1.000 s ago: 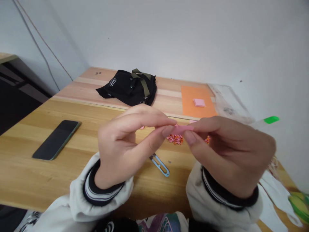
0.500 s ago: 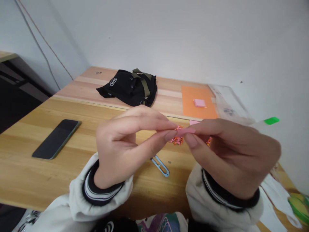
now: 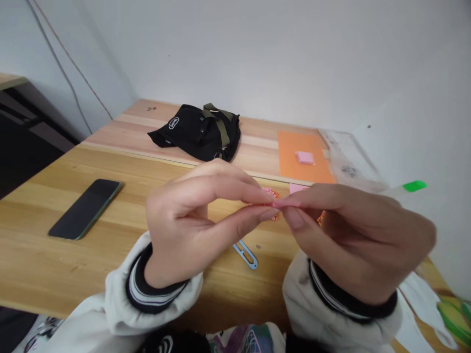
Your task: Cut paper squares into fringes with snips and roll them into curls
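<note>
A small piece of pink paper (image 3: 287,202) is pinched between both hands above the table. My left hand (image 3: 206,211) is closed, thumb and forefinger on the paper's left end. My right hand (image 3: 353,230) grips the right end between thumb and forefinger. Most of the paper is hidden by the fingertips. Behind the fingers lies a ring-like cluster of small pink and orange folded pieces (image 3: 271,192), partly covered by my hands. A light blue snipper or cutter (image 3: 246,255) rests on the table below my left hand.
On the wooden table (image 3: 110,274) lie a black phone (image 3: 86,210) at left and a black bag (image 3: 195,132) at the back. An orange sheet (image 3: 290,152) bears a pink paper stack (image 3: 305,157). A clear plastic sleeve (image 3: 353,157) lies beside it; white material (image 3: 423,299) is at right.
My left fingertips have slid slightly right and now meet my right fingertips, so less of the pink paper shows. The view has shifted a little.
</note>
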`<state>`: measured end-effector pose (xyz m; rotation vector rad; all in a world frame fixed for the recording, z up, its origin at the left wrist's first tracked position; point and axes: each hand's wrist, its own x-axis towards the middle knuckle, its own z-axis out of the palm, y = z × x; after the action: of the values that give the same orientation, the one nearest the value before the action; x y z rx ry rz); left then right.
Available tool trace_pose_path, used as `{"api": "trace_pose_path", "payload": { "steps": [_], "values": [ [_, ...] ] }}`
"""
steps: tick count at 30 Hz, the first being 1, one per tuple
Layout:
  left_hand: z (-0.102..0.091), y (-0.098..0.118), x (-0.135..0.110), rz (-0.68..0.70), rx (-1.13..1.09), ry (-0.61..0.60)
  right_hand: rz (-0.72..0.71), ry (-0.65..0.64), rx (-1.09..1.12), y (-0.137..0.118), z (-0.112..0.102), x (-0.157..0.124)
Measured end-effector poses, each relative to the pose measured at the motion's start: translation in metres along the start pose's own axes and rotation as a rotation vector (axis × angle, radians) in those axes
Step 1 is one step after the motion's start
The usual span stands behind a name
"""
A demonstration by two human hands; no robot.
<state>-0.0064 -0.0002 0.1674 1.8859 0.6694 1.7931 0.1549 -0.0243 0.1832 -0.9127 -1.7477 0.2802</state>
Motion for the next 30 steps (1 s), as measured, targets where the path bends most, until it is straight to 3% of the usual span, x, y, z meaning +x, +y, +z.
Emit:
{"api": "trace_pose_path", "payload": {
  "steps": [10, 15, 22, 26, 30],
  "values": [
    [-0.001, 0.001, -0.001, -0.017, -0.024, -0.018, -0.079, -0.084, -0.015, -0.005, -0.004, 0.010],
    [-0.002, 0.002, 0.000, -0.037, -0.047, -0.034, -0.134, -0.185, -0.061, -0.008, -0.008, 0.018],
    [-0.004, 0.002, 0.001, -0.104, -0.111, -0.097, -0.268, -0.178, -0.144, -0.008, -0.007, 0.023],
    [-0.004, 0.001, 0.001, -0.133, -0.126, -0.112, -0.208, -0.159, -0.109, -0.006, -0.004, 0.016],
    [-0.004, 0.000, 0.001, -0.142, -0.102, -0.133, -0.042, -0.071, 0.003, -0.001, 0.002, 0.003]
  ]
}}
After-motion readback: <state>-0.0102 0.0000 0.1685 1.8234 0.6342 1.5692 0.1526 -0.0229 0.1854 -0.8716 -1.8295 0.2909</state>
